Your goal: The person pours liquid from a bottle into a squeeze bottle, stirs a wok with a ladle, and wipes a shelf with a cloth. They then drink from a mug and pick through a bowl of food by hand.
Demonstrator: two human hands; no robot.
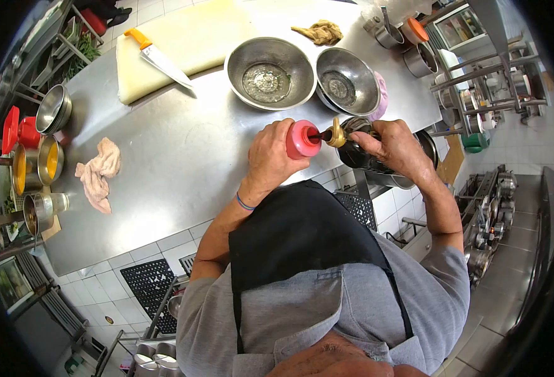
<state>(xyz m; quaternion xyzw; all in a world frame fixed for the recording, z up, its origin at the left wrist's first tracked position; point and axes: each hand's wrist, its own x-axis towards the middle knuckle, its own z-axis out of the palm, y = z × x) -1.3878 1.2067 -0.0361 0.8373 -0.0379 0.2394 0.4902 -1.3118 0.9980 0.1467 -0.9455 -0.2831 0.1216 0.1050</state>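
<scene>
My left hand (272, 154) is wrapped round a red squeeze bottle (303, 139) whose top is uncapped. In my right hand (397, 148) I grip a dark bottle (356, 157), tilted so that its gold-coloured neck points at the red bottle's mouth. Dark liquid shows at the red bottle's opening, between the two. Both bottles are near the front edge of the steel table (183, 157). Just beyond them stand a large metal bowl (269, 75) with some clear liquid in it and a second metal bowl (347, 83). My right fingers partly hide the dark bottle.
A knife (159, 61) with an orange handle lies on a pale cutting board (201, 38). A crumpled cloth (101, 173) is on the left, and a brownish cloth (320, 32) at the back. Metal containers (51, 158) line the left edge; pots (420, 61) stand back right.
</scene>
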